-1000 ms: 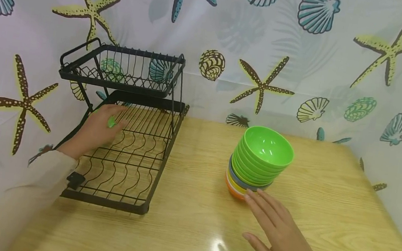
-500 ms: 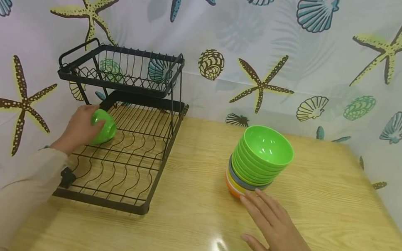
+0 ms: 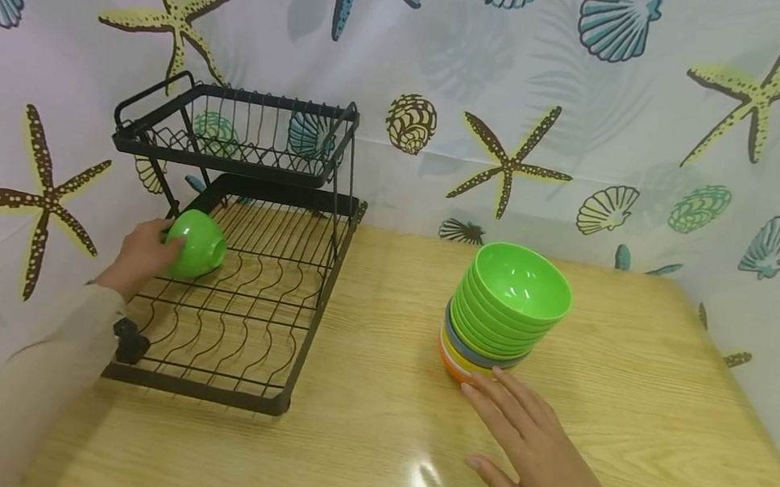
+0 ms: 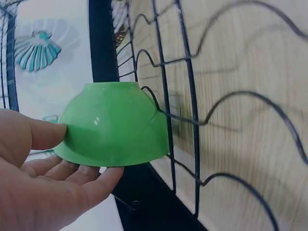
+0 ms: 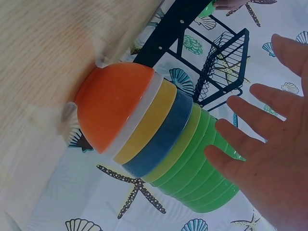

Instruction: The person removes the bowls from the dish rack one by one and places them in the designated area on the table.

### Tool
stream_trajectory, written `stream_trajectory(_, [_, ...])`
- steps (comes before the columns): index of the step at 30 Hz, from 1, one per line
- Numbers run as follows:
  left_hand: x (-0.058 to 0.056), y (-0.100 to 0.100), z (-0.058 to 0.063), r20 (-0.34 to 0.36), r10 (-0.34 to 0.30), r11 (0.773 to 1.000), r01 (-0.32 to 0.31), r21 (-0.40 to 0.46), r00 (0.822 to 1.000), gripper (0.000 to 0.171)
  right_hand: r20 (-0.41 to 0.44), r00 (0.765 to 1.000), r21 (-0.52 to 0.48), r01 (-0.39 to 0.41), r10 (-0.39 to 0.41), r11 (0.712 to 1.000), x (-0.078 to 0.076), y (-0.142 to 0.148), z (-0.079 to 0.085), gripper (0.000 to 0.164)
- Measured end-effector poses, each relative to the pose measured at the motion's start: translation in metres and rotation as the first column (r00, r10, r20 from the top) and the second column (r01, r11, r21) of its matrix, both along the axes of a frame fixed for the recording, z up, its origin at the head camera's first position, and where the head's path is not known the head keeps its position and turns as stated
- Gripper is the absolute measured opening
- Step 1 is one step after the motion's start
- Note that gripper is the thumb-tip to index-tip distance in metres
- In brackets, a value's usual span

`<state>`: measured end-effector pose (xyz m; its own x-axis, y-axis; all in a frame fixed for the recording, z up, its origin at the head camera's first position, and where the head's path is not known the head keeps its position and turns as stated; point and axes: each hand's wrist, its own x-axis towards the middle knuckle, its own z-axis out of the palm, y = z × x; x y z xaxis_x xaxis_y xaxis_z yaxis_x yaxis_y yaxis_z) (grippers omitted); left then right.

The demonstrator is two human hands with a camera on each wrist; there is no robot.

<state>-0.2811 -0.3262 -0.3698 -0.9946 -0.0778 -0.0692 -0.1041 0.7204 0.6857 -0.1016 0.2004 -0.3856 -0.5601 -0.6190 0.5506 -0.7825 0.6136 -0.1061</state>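
Note:
A green bowl (image 3: 197,246) stands tipped on its side on the lower tier of a black two-tier dish rack (image 3: 196,391). My left hand (image 3: 144,252) pinches the rim of that bowl; in the left wrist view, the thumb lies on the green bowl's (image 4: 115,122) outer wall and the fingers are at its rim. Its base faces right in the head view. My right hand (image 3: 539,461) is spread open just in front of a tilted stack of nested bowls (image 3: 508,323), several green ones above blue-grey, yellow, white and orange ones. The right wrist view shows a gap between the fingers and the stack.
The rack's upper basket (image 3: 224,166) overhangs the rear of the lower tier. A small black holder (image 3: 129,341) is at the rack's front left. A wooden table (image 3: 366,436) carries everything, and a patterned cloth (image 3: 421,52) closes off the back and sides.
My left hand has moved left and turned, bringing the green bowl into view on its side against the rack's left part. Lately it shifted only slightly left. My right hand has barely moved.

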Motion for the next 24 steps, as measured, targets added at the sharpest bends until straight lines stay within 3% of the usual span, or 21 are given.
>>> stream_trajectory(6, [0.0019,-0.0054,-0.0032,0.067,0.031,0.976,-0.045,0.215,0.997,0.060,0.004,1.000,0.009,0.000,-0.001,1.000,0.0000,0.0000,-0.0001,0.059])
stream_trajectory(24, [0.0059,-0.0073,-0.0012,0.084,0.079,0.958,-0.099,0.269,0.993,0.060,0.036,0.999,0.028,0.015,-0.016,1.000,0.0009,0.0011,-0.0010,0.058])
